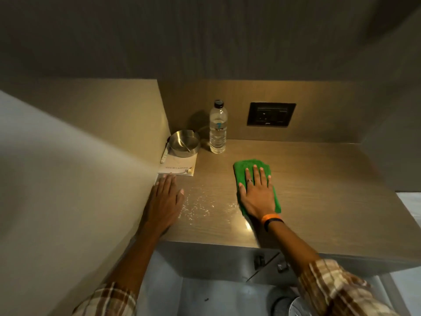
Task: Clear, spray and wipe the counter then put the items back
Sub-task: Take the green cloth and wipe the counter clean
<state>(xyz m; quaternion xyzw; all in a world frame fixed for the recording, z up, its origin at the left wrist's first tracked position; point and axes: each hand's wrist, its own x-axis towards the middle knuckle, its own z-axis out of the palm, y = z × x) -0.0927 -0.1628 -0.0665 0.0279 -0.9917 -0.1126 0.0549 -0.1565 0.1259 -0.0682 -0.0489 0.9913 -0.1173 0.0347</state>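
Desk [319, 201] droplets [200, 206] lie left of the green cloth [252, 169] — right hand [257, 195] flat on it, grasping nothing, should sweep there; left hand [166, 201] rests released.

Cloth [254, 172] middle under right hand [256, 195], pen [164, 153] (partly behind bowl [184, 142])

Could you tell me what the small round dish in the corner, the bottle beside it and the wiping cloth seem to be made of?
The dish looks like brushed metal, probably steel: grey with a soft sheen. The bottle seems clear plastic with a dark cap; the wall shows through it. The green cloth under the right hand looks like soft matte fabric, perhaps microfibre.
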